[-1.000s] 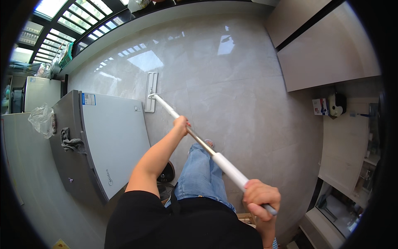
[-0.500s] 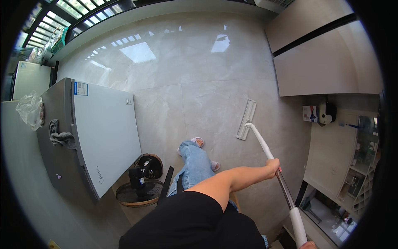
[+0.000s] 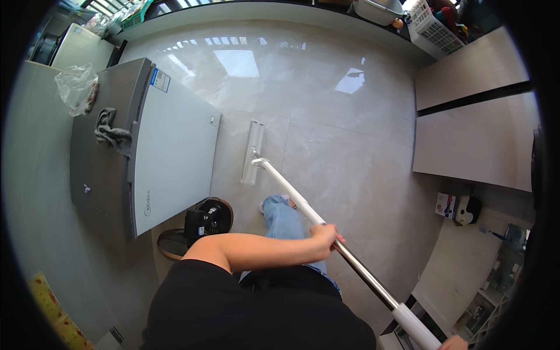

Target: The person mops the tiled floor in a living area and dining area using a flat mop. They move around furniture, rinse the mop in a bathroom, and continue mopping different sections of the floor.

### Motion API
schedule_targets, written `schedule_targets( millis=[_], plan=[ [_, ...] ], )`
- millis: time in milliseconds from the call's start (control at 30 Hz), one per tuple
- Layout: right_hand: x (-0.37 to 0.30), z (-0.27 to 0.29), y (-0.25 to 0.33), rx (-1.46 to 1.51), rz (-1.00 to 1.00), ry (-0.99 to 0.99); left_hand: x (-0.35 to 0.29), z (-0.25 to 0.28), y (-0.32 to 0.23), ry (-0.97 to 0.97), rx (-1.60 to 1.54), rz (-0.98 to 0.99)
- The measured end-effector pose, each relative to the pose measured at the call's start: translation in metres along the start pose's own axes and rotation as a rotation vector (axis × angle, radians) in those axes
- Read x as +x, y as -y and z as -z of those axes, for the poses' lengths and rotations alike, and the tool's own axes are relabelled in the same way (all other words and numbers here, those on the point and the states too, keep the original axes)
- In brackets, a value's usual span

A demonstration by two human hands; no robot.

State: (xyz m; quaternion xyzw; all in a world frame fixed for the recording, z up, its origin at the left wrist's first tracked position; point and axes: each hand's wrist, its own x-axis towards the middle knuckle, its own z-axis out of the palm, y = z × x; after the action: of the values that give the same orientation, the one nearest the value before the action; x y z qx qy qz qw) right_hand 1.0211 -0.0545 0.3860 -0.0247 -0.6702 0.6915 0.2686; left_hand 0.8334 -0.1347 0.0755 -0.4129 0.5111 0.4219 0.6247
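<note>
Flat rectangular mop head [image 3: 252,149] swung left | left grip [image 3: 325,237] clenched round glossy tubular pole [image 3: 367,275] | right grip [image 3: 455,343] cropped, cannot tell

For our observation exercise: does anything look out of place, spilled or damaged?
The grey cloth lies crumpled on the dark grey part of the fridge, so it looks untidily left. No spill or damage shows; bright patches on the floor look like reflections.

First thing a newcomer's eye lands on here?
Likely the mop, slanting from its flat head on the floor to the lower right; the left hand grips it mid-length, while the right hand shows only partly at the near end. Then the big fridge at left, a grey cloth on its darker face.
</note>
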Motion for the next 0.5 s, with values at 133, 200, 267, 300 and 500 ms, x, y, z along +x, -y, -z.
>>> schedule_targets(
  millis=[133,200,267,300,500],
  plan=[
    [0.020,0.001,-0.060,0.051,-0.094,0.206,0.056,0.051,-0.044,-0.036,-0.046,-0.171],
    [0.023,-0.015,-0.084,0.086,-0.150,0.225,0.062,0.062,-0.062,-0.077,-0.117,-0.269],
    [0.006,-0.016,-0.118,0.135,-0.231,0.159,0.093,0.105,-0.071,-0.128,-0.220,-0.264],
    [-0.003,-0.026,-0.133,0.128,-0.278,0.114,0.113,0.119,-0.073,-0.176,-0.215,-0.258],
    [-0.127,0.008,-0.121,0.025,-0.318,-0.124,0.160,0.069,0.014,-0.380,-0.063,-0.455]
  ],
)
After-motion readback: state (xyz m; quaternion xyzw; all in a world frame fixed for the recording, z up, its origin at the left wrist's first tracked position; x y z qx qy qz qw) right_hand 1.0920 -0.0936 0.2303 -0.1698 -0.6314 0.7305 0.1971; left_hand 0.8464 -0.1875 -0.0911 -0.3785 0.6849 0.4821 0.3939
